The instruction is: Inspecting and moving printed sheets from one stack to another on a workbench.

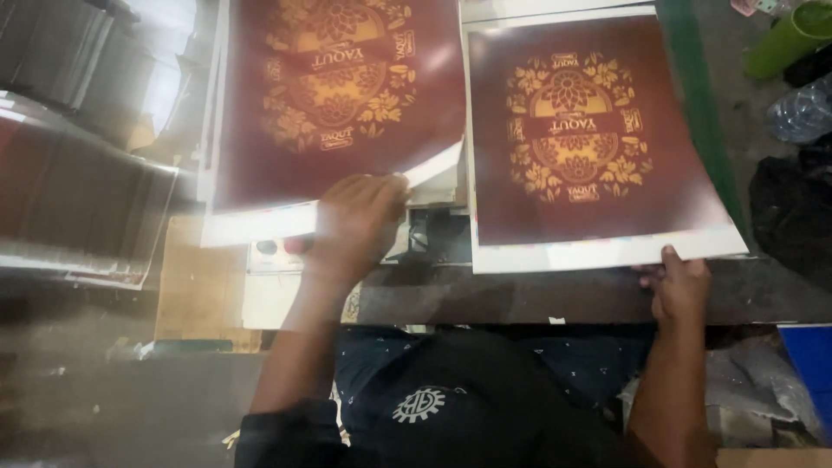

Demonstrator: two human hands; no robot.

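On dark table [537, 299]: two maroon printed sheets; left hand [357, 224] fingers lifting left sheet [338, 95]; right hand [680, 286] fingers pinching right sheet [589, 139].

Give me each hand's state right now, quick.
Left hand: shut on left printed sheet, lifting its corner.
Right hand: shut on right printed sheet, at its edge.

Two maroon sheets [598, 139] [338, 95] bear gold floral patterns and white margins.

Left hand [360, 227] lifts maroon sheet [338, 95]; right hand [679, 286] holds another sheet [598, 139].
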